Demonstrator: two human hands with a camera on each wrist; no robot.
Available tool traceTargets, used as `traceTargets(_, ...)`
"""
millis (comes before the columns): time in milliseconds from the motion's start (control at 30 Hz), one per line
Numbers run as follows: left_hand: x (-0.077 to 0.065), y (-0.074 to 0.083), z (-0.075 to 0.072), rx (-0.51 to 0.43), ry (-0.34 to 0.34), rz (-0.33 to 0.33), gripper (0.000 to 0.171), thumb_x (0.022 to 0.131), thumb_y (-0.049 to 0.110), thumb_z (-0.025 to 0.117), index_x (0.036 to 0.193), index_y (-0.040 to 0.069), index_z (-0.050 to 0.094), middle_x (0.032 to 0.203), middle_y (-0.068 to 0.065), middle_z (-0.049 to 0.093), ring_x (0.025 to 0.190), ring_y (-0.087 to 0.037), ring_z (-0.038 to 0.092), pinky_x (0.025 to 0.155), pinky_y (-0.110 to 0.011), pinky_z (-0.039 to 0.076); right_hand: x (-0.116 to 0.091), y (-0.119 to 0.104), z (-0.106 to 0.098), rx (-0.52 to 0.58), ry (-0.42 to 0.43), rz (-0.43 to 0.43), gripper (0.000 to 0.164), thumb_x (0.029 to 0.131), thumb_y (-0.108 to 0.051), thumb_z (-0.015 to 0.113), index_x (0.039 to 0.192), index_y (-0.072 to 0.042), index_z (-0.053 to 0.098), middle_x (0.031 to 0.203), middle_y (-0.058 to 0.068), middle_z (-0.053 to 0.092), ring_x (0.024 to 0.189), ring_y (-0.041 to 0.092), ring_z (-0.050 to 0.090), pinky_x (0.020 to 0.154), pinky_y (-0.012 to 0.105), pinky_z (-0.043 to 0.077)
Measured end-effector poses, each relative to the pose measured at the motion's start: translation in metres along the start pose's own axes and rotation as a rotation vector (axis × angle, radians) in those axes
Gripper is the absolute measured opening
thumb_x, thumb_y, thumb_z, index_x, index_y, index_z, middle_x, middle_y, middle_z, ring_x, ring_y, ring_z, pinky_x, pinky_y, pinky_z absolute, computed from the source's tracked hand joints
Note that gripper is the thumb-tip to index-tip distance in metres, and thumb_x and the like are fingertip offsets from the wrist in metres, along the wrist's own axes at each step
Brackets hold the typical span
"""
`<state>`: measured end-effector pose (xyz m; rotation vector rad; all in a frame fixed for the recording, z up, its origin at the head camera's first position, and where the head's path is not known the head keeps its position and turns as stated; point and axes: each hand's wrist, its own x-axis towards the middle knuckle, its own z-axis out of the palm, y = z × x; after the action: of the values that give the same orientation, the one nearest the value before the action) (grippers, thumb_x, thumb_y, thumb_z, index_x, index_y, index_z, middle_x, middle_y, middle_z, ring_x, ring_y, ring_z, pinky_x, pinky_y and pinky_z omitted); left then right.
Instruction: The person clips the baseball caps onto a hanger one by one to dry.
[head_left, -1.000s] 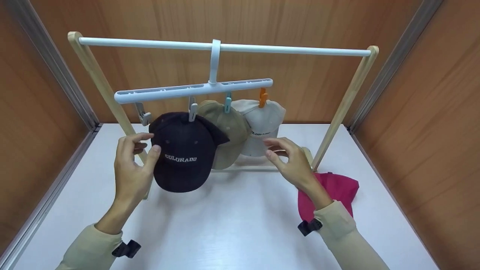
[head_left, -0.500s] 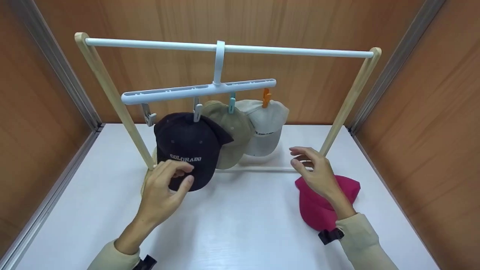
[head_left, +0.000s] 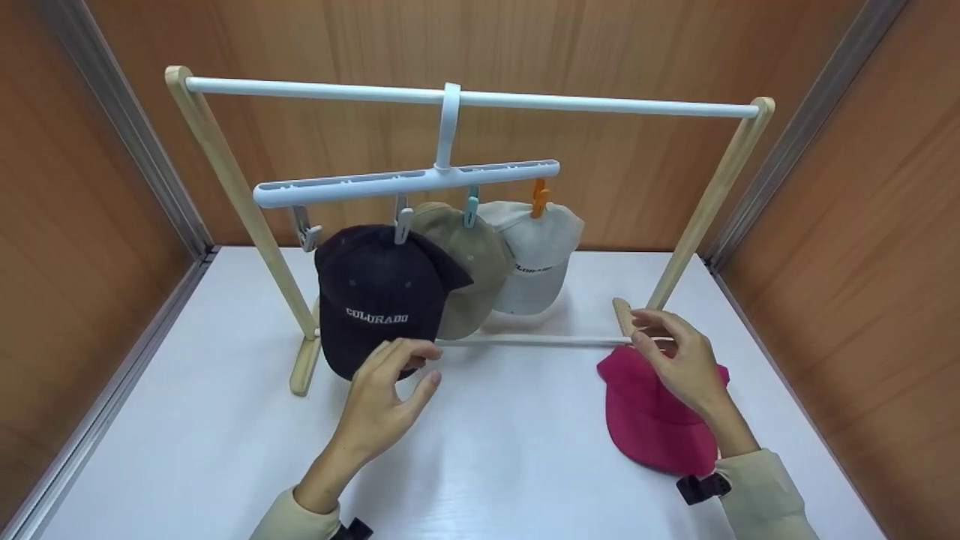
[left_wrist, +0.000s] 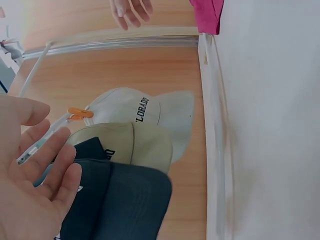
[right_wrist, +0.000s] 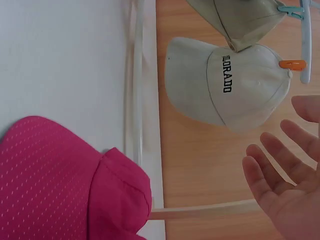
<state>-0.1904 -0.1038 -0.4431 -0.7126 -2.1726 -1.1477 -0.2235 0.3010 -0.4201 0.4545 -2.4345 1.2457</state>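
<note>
My left hand (head_left: 386, 401) is in front of the lower part of the dark navy cap (head_left: 375, 292), its fingers loosely bent with nothing in them. Over the red cap (head_left: 656, 420) on the table hovers my right hand (head_left: 682, 360), fingers relaxed and holding nothing. The navy cap hangs by a grey clip (head_left: 403, 223) from a pale blue hanger (head_left: 405, 182). Behind it hang a khaki cap (head_left: 480, 262) on a teal clip (head_left: 471, 208) and a white cap (head_left: 544, 247) on an orange clip (head_left: 540, 199). Another grey clip (head_left: 306, 229) at the hanger's left end holds nothing.
The hanger hooks over the white rail (head_left: 600, 103) of a rack with wooden legs (head_left: 712, 199). A lower white bar (head_left: 532, 340) joins the legs near the white table (head_left: 495, 465). Wood-grain panels (head_left: 847, 225) enclose the back and sides.
My left hand has moved away from the navy cap's left side, down and to the right. My right hand has moved right and down, away from the white cap to above the red cap.
</note>
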Motion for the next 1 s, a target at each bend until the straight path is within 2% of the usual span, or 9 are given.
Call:
traceTargets(200, -0.002, -0.001, 0.017, -0.026, -0.031, -0.035, 0.027, 0.085, 0.013, 0.074, 0.111, 0.019, 0.067, 0.107, 0.014, 0.065, 0.096, -0.015, 0.061, 0.086, -0.026, 0.049, -0.005, 0.047, -0.016, -0.154, 0.005, 0.049, 0.034, 0.094, -0.017, 0.067, 0.127, -0.009, 0.062, 0.116, 0.006, 0.066, 0.101, 0.021, 0.065, 0.081, 0.010, 0.049)
traceTargets(367, -0.002, 0.001, 0.026, -0.038, -0.060, -0.064, 0.027, 0.086, 0.015, 0.073, 0.111, 0.020, 0.066, 0.106, 0.014, 0.065, 0.098, -0.013, 0.060, 0.087, -0.026, 0.049, -0.007, 0.075, -0.032, -0.284, 0.042, 0.067, 0.030, 0.094, -0.018, 0.066, 0.122, -0.009, 0.065, 0.109, 0.009, 0.069, 0.097, 0.023, 0.066, 0.079, 0.014, 0.050)
traceTargets(500, -0.002, 0.003, 0.032, -0.036, -0.090, -0.093, 0.027, 0.088, 0.018, 0.072, 0.113, 0.024, 0.065, 0.107, 0.013, 0.065, 0.100, -0.012, 0.059, 0.089, -0.028, 0.047, -0.009, 0.090, -0.043, -0.351, 0.029, 0.109, 0.030, 0.095, -0.020, 0.063, 0.122, -0.008, 0.065, 0.107, 0.012, 0.069, 0.098, 0.029, 0.066, 0.081, 0.030, 0.053)
traceTargets(600, -0.001, 0.004, 0.038, -0.041, -0.108, -0.093, 0.026, 0.089, 0.020, 0.071, 0.114, 0.026, 0.063, 0.109, 0.012, 0.065, 0.101, -0.013, 0.058, 0.090, -0.030, 0.047, -0.011, 0.099, -0.049, -0.367, 0.015, 0.150, 0.032, 0.096, -0.020, 0.061, 0.123, -0.004, 0.063, 0.109, 0.018, 0.067, 0.100, 0.037, 0.065, 0.085, 0.048, 0.051)
traceTargets(700, 0.000, 0.004, 0.043, -0.043, -0.113, -0.078, 0.026, 0.089, 0.020, 0.071, 0.114, 0.026, 0.064, 0.109, 0.011, 0.065, 0.101, -0.014, 0.059, 0.089, -0.031, 0.046, -0.013, 0.108, -0.053, -0.380, 0.001, 0.210, 0.034, 0.096, -0.022, 0.060, 0.123, -0.002, 0.062, 0.112, 0.022, 0.065, 0.104, 0.042, 0.062, 0.087, 0.056, 0.049)
traceTargets(900, 0.000, 0.004, 0.050, -0.051, -0.143, -0.084, 0.027, 0.088, 0.019, 0.071, 0.115, 0.020, 0.065, 0.110, 0.012, 0.065, 0.102, -0.012, 0.058, 0.091, -0.032, 0.045, -0.014, 0.123, -0.059, -0.402, -0.086, 0.352, 0.045, 0.099, -0.034, 0.053, 0.129, 0.000, 0.058, 0.119, 0.027, 0.062, 0.111, 0.046, 0.056, 0.089, 0.058, 0.046)
traceTargets(1000, 0.000, 0.005, 0.054, -0.055, -0.178, -0.101, 0.027, 0.089, 0.021, 0.070, 0.116, 0.022, 0.065, 0.111, 0.013, 0.064, 0.103, -0.010, 0.056, 0.092, -0.032, 0.044, -0.013, 0.131, -0.061, -0.414, -0.140, 0.411, 0.051, 0.100, -0.040, 0.049, 0.130, 0.001, 0.057, 0.121, 0.028, 0.061, 0.114, 0.046, 0.055, 0.090, 0.058, 0.046)
